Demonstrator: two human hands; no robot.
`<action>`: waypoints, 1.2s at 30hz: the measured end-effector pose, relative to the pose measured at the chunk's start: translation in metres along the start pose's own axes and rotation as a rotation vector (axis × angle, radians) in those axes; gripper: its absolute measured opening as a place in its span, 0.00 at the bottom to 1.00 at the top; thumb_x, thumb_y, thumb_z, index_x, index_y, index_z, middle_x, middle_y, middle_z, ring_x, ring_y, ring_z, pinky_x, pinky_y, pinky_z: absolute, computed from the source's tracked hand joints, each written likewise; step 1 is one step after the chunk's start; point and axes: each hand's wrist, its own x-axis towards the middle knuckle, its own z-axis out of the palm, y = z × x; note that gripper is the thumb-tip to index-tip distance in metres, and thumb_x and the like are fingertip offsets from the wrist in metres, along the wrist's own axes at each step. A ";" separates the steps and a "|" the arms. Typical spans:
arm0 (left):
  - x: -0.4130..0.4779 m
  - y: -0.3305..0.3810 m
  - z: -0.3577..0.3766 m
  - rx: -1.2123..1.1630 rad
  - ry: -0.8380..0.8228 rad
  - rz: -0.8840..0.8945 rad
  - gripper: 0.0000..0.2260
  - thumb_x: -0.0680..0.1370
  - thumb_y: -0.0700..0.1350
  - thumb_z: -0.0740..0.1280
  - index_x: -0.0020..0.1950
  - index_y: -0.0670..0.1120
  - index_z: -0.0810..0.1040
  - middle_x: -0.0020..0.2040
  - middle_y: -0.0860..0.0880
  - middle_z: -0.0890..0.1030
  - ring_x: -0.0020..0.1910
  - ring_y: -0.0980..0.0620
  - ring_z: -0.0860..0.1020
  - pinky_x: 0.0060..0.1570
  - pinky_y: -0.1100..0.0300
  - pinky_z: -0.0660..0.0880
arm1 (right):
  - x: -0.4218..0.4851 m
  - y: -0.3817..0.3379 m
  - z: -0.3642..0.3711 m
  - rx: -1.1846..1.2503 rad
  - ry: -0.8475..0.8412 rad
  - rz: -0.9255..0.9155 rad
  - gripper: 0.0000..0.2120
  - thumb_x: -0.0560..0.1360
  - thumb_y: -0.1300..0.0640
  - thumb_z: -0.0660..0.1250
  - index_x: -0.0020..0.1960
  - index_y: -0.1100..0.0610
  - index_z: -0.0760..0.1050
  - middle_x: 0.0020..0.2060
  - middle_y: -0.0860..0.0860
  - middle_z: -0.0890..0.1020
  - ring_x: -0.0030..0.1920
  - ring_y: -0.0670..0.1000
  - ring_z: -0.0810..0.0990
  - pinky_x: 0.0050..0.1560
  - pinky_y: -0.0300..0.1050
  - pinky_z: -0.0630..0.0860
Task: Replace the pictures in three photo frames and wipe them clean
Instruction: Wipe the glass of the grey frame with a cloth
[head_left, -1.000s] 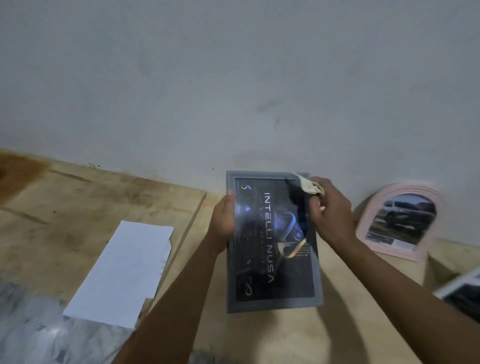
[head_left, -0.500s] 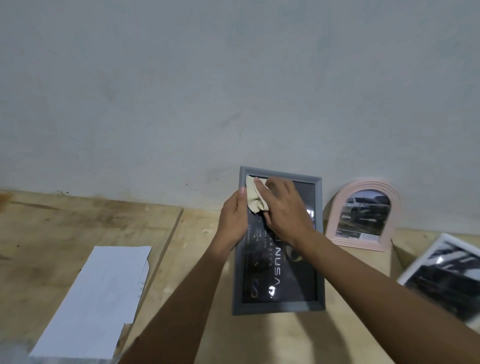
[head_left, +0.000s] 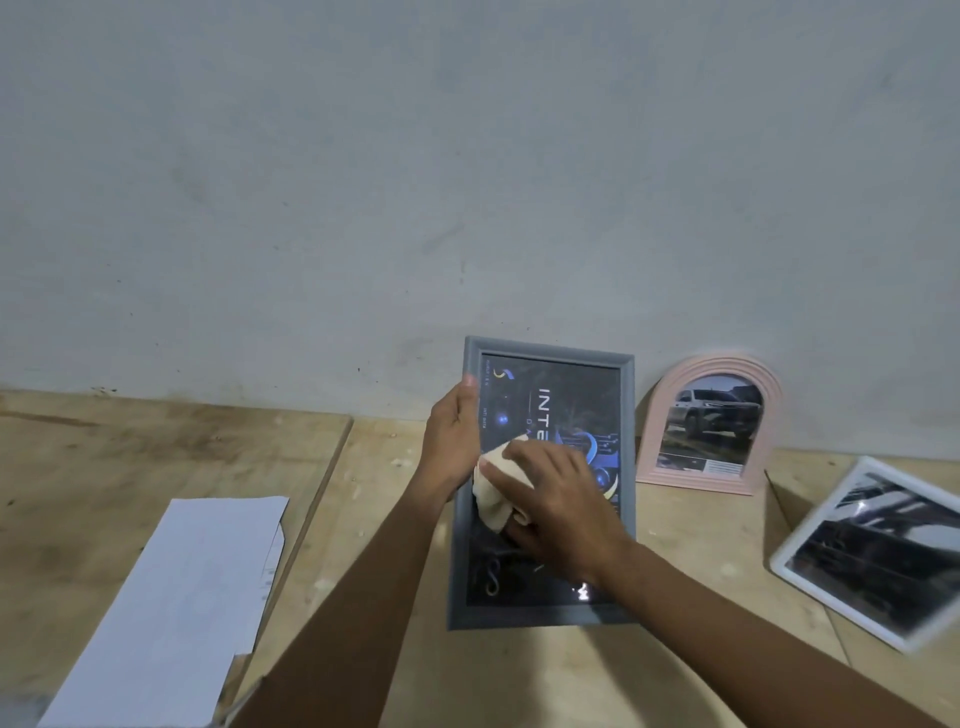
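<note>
At the table (head_left: 701, 551), wiping has moved from the frame (head_left: 571, 384) top to mid-glass.
The left hand (head_left: 451, 441) grips the frame; the right hand (head_left: 563, 501) seemingly clutches the cloth (head_left: 493, 496).

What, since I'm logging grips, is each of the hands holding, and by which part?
The left hand grips the grey frame by its left edge; the right hand holds a bunched beige cloth against its front.

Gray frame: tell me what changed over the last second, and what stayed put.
The right hand swept the cloth from the gray frame's top right corner across to the top left, then down to mid-glass. The left hand keeps gripping the frame's left edge. The pink arched frame, white frame and paper have not moved.
</note>
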 end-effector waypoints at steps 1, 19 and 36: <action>0.000 0.002 0.000 0.009 0.005 -0.019 0.21 0.84 0.64 0.50 0.43 0.52 0.71 0.42 0.56 0.73 0.41 0.61 0.71 0.44 0.66 0.68 | -0.004 0.000 0.002 0.016 -0.006 -0.027 0.27 0.72 0.50 0.69 0.71 0.50 0.74 0.63 0.55 0.76 0.61 0.59 0.75 0.55 0.54 0.70; 0.000 -0.020 -0.018 0.066 0.084 -0.156 0.16 0.86 0.59 0.49 0.44 0.58 0.71 0.43 0.59 0.72 0.43 0.64 0.71 0.56 0.59 0.69 | 0.010 0.028 -0.008 0.666 -0.141 0.492 0.02 0.78 0.53 0.70 0.48 0.51 0.79 0.41 0.43 0.82 0.43 0.43 0.80 0.46 0.41 0.76; -0.005 -0.034 -0.026 0.010 0.128 -0.234 0.38 0.71 0.76 0.47 0.57 0.50 0.81 0.52 0.48 0.85 0.56 0.49 0.83 0.64 0.46 0.77 | 0.026 0.003 -0.008 0.947 -0.398 0.958 0.10 0.73 0.52 0.77 0.48 0.58 0.84 0.41 0.52 0.86 0.40 0.49 0.82 0.40 0.41 0.77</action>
